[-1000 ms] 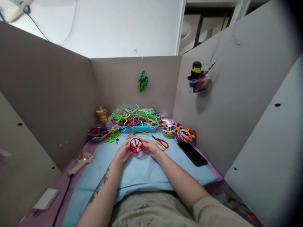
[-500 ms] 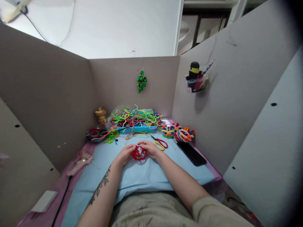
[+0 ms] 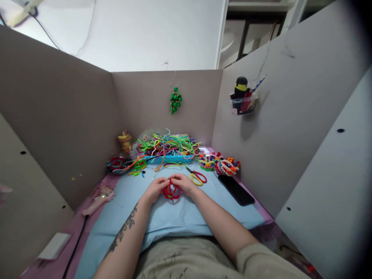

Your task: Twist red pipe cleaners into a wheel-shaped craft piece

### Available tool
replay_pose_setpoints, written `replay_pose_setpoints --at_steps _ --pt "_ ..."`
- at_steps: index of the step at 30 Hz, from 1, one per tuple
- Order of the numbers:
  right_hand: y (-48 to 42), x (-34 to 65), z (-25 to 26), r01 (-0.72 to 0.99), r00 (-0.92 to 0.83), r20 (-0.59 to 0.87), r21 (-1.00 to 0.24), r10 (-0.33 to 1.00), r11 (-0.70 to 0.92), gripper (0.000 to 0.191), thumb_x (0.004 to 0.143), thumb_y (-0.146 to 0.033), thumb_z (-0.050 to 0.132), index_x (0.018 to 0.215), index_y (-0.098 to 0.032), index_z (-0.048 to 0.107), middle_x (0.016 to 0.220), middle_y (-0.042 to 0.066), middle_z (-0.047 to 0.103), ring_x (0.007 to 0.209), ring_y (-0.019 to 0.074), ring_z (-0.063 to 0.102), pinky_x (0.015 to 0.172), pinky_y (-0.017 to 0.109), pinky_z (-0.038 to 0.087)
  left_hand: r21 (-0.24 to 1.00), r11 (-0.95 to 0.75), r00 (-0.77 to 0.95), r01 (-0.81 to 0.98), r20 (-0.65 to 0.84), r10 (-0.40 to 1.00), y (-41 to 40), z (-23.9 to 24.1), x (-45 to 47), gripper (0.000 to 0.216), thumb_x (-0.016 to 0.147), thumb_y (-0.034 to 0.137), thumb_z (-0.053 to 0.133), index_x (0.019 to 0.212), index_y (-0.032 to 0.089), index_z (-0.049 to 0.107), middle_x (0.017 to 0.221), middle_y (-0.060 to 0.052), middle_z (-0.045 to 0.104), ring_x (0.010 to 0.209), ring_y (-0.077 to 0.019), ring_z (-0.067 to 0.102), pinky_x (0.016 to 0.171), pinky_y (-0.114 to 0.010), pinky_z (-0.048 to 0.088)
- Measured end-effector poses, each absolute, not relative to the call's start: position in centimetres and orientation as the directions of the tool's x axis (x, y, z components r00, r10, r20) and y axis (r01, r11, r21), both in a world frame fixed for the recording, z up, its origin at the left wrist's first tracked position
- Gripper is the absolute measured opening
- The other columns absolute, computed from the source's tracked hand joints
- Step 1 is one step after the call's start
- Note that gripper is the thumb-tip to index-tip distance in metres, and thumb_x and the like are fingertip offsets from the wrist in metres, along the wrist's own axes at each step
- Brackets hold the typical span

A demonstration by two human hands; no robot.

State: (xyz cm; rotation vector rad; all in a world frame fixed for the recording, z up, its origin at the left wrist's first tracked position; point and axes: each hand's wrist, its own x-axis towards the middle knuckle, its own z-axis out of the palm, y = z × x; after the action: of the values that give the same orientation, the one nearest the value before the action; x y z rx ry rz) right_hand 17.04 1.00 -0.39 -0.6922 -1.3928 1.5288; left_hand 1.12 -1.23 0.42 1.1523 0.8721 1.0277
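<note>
A red looped piece of fuzzy craft stem, a rounded open frame [image 3: 176,196] with a bit of green at its lower part, is held between my hands over the light blue cloth [image 3: 162,219]. My left hand [image 3: 157,188] pinches its upper left side. On the upper right, my right hand [image 3: 184,183] pinches it too, and the fingertips of both hands nearly meet at its top. Just right of my right hand lie scissors [image 3: 198,178] with red and yellow handles.
A blue tray [image 3: 177,159] heaped with coloured craft stems stands at the back. Finished woven pieces [image 3: 226,167] and a black phone [image 3: 236,190] lie at right. A pink glue gun [image 3: 99,202] with a cord is at left. Grey panels [image 3: 162,104] enclose the table.
My fingertips have come closer together at the top of the red frame. The frame has tilted a little, its green bit now lower. The view has shifted slightly.
</note>
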Motion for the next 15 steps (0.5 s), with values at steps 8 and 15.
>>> replay_pose_setpoints --at_steps 8,15 --pt "1.72 17.39 -0.99 -0.284 -0.380 0.091 -0.958 0.920 -0.022 0.026 0.059 -0.034 0.073 0.069 -0.015 0.059 0.058 -0.005 0.054 0.052 0.0075 0.044 0.054 0.021 0.032 0.979 0.076 0.281 -0.189 -0.021 0.959 -1.05 0.28 1.28 0.029 0.064 0.037 0.074 0.070 0.012 0.061 0.053 0.002 0.056 0.044 -0.0072 0.046 0.046 -0.020 0.034" --pt "1.87 17.34 -1.11 -0.183 -0.401 0.017 -0.981 0.916 -0.062 0.021 0.058 -0.031 0.070 0.065 -0.014 0.059 0.055 -0.003 0.056 0.050 0.0080 0.045 0.051 0.021 0.030 0.990 0.033 0.238 -0.140 0.001 0.971 -0.76 -0.02 1.49 0.028 0.064 0.034 0.072 0.077 0.013 0.059 0.058 0.001 0.061 0.043 -0.0069 0.048 0.043 -0.018 0.034"
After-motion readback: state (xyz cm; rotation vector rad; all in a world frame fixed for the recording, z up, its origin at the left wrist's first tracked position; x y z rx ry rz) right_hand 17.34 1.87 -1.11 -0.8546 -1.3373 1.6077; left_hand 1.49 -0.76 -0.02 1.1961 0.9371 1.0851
